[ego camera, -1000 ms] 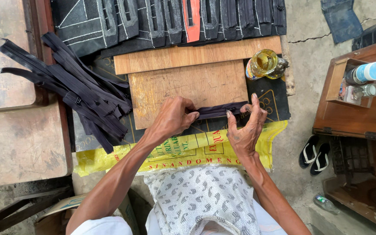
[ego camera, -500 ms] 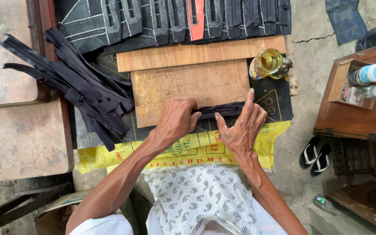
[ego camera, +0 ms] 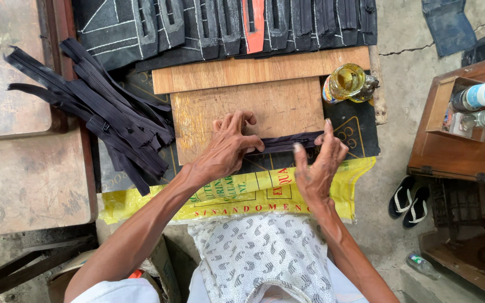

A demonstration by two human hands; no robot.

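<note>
A: Centre frame: long black fabric zipper strip (ego camera: 287, 142) flat on bare wooden board (ego camera: 254, 106), pinched by left hand (ego camera: 225, 148), pressed under right hand (ego camera: 318, 163).

B: Probably light, limp; best gripped near ends.

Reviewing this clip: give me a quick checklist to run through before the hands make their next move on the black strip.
1. Left hand pressing the black strip: ok.
2. Right hand at the strip's right end: ok.
3. Strip lying flat across the wooden board: ok.
4. Glass jar of yellow liquid upright, apart from both hands: ok.
5. Pile of black zippers apart from the board: ok.
6. Strip's edges aligned: cannot tell.
</note>
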